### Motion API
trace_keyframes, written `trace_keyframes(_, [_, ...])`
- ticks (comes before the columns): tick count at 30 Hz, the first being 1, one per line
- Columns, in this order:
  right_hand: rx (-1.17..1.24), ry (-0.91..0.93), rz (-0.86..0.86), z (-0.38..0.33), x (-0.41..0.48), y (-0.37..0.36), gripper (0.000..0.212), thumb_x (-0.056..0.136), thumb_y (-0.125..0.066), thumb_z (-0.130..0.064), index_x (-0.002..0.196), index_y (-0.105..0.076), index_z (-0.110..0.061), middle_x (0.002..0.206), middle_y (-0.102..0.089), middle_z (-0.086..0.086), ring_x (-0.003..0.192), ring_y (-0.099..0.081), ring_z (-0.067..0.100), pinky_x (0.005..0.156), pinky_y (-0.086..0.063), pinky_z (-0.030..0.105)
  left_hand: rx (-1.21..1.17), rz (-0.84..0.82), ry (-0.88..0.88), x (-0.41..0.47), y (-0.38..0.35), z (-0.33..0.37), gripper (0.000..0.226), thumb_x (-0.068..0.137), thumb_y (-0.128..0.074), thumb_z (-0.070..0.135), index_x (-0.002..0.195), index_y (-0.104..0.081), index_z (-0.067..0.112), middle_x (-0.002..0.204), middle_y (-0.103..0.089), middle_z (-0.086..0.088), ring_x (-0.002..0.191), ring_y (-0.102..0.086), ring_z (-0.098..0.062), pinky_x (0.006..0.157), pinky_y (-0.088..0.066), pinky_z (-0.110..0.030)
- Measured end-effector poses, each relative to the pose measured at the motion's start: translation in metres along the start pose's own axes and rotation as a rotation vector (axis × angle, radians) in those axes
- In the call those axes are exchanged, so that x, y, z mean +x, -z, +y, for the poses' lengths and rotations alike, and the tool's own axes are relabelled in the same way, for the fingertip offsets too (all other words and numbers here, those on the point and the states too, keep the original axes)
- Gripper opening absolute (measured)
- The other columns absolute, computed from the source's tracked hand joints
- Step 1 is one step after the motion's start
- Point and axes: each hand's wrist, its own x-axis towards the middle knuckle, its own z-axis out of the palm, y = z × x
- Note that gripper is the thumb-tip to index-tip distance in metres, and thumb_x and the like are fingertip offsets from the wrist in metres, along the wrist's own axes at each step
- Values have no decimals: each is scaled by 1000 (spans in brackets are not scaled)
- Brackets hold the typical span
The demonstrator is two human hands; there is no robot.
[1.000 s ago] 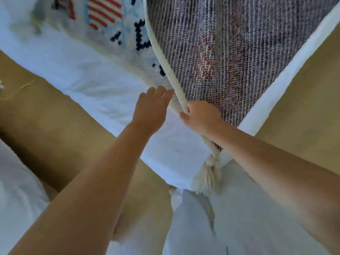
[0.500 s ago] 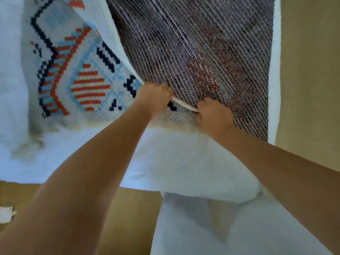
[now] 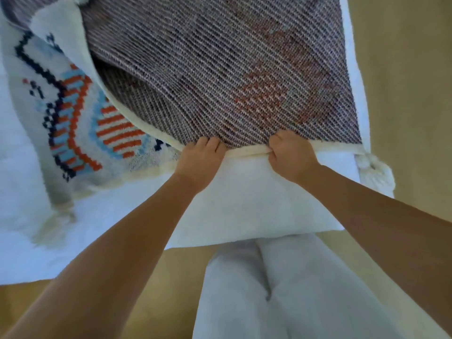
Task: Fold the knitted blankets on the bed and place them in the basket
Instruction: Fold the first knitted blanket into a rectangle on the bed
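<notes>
A knitted blanket [image 3: 220, 69] lies on the white bed [image 3: 244, 204], folded over so its grey-purple striped underside faces up. Its patterned face [image 3: 80, 133], cream with orange, light blue and navy motifs, shows at the left. My left hand [image 3: 200, 160] and my right hand [image 3: 291, 155] are both closed on the blanket's cream edge near the bed's front, about a hand's width apart. A cream tassel [image 3: 374, 172] hangs at the blanket's right corner, and another tassel [image 3: 53, 221] lies at the lower left. No basket is in view.
Tan floor [image 3: 403, 69] runs along the right of the bed and below its front edge. My legs in white trousers [image 3: 269, 289] stand close to the bed's corner.
The folded flap has been drawn toward the bed's front edge, and its cream border now lies straight between my hands. My hands have moved further apart along that edge. The view has turned.
</notes>
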Motion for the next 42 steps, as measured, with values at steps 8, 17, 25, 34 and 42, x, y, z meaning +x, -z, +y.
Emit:
trace_keyframes(8, [-68, -60, -233, -15, 8, 8, 24, 86, -49, -14, 109, -53, -5, 108, -57, 12, 100, -54, 28, 76, -44, 33, -33, 5, -116, -31, -10, -43, 14, 60, -58, 2, 69, -68, 7, 66, -59, -7, 55, -57, -24, 37, -43, -25])
trace_keyframes(17, [173, 256, -152, -114, 51, 20, 21, 81, -52, -19, 99, -49, -8, 93, -52, 8, 87, -54, 27, 60, -36, 30, 122, 2, 85, -28, -3, -138, 41, 75, -56, 14, 114, -61, 7, 111, -62, -13, 106, -58, -32, 104, -35, -54])
trace_keyframes(25, [90, 132, -108, -233, 120, 19, 42, 91, -52, -34, 124, -40, -11, 125, -46, 8, 115, -46, 25, 84, -45, 35, 202, -298, 346, -26, 6, -213, 28, 93, -41, 17, 118, -49, 9, 118, -56, -11, 119, -48, -31, 111, -21, -51])
trace_keyframes(34, [-217, 298, -504, -276, 96, -14, 25, 87, -47, -17, 107, -60, -10, 114, -61, 8, 105, -58, 27, 77, -48, 33, -69, -550, 56, -134, -12, -163, 27, 95, -39, 7, 116, -55, 7, 116, -60, -8, 105, -59, -26, 72, -39, -32])
trace_keyframes(42, [-143, 207, -390, -308, 96, -23, 39, 87, -50, -27, 122, -42, -11, 119, -52, 8, 108, -52, 28, 72, -44, 35, 112, -249, 103, -157, -48, -220, 33, 68, -64, 45, 93, -64, 23, 91, -63, 1, 88, -60, -20, 76, -48, -35])
